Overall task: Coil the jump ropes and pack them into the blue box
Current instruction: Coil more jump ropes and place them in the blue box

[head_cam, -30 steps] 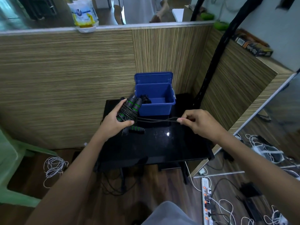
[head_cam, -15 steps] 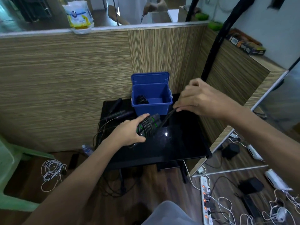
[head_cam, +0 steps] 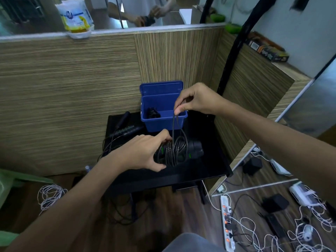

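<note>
My left hand [head_cam: 143,151] grips a jump rope bundle [head_cam: 179,151]: black handles with green rings, cord wound round them, held just above the black table [head_cam: 203,171]. My right hand [head_cam: 195,100] pinches the loose cord [head_cam: 174,128] above the bundle, in front of the blue box [head_cam: 163,122]. The box stands open at the back of the table with a coiled black rope [head_cam: 152,113] inside. Another jump rope [head_cam: 125,127] lies uncoiled at the table's left, its cord hanging over the edge.
Wood-pattern partition walls close in behind and to the right. A black pole [head_cam: 234,51] leans at the right. A power strip [head_cam: 227,222], white cables and chargers lie on the floor. A green chair [head_cam: 7,188] is at the left. A tissue pack [head_cam: 76,17] sits on the ledge.
My right hand has lifted the cord from beside the bundle up over it, in front of the box. My left hand has turned the bundle, and the wraps round the handles have grown.
</note>
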